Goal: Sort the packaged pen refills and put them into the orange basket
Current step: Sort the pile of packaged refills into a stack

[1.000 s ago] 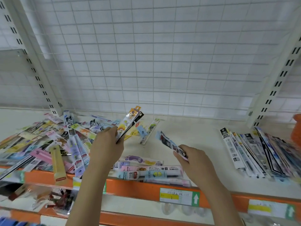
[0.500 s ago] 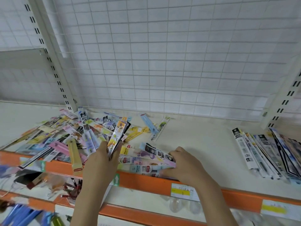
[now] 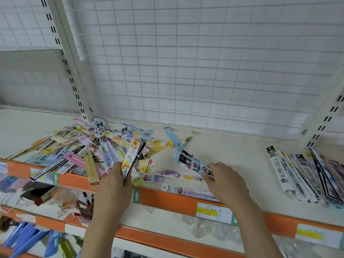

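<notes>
L hand (image 3: 115,180) grips a small fanned bunch of long flat plastic-packed pen refills w/ yellow sunflower print & black backing (image 3: 132,157), fingers curled round the lower ends, thumb on the near side; packs stand tilted up & lean toward the back wall. R hand (image 3: 222,178) pinches a blue-edged refill pack w/ black-and-white label (image 3: 191,162) by its near end, fingers closed on it; pack lies low over the cream shelf board (image 3: 232,151), pointing back-left, can't tell if its far end touches the board.

Loose heap of mixed refill packs in pink, yellow, purple, black (image 3: 74,148) sprawls across the L part of the shelf, some hanging over the orange front rail (image 3: 167,199). A few pale purple & yellow packs (image 3: 167,175) lie flat betw. the two hands, just behind the rail. A light-blue pack (image 3: 172,135) & a green-topped one (image 3: 189,139) lie apart nr the back. On the R side, a tidy row of black-and-white labelled refill packs (image 3: 297,172) lies side by side, well apart from the heap.

White wire-grid back panel (image 3: 186,62) rises behind, w/ slotted cream uprights (image 3: 67,58) either side. Yellow price tag (image 3: 212,213) sits on the rail. Lower shelf (image 3: 167,220) carries red-handled items (image 3: 83,207) & clear plastic bits, blurred. Orange basket not in shot.
</notes>
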A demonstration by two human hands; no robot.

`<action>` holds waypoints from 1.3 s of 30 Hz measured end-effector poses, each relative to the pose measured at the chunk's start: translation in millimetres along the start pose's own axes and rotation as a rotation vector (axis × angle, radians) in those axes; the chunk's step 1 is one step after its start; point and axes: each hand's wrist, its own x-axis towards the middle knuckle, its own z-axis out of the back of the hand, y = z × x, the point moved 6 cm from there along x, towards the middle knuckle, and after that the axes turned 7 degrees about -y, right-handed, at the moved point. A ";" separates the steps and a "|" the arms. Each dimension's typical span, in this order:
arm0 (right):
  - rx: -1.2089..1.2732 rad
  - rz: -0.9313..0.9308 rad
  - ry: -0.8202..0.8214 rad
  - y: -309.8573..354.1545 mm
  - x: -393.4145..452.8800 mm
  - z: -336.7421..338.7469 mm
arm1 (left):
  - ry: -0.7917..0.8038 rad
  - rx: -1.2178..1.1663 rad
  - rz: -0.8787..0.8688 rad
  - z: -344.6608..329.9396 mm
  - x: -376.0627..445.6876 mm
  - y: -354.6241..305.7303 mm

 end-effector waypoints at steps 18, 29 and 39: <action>0.125 -0.109 -0.044 -4.4 -6.9 9.9 | 0.078 -0.059 -0.002 -7.2 19.1 -10.3; 0.082 -0.180 0.307 4.9 -7.5 -13.9 | 0.197 -0.123 -0.010 -12.1 34.8 -4.8; 0.157 -0.387 -0.293 -12.2 -21.3 23.2 | 0.267 -0.107 -0.104 -22.5 31.7 -13.2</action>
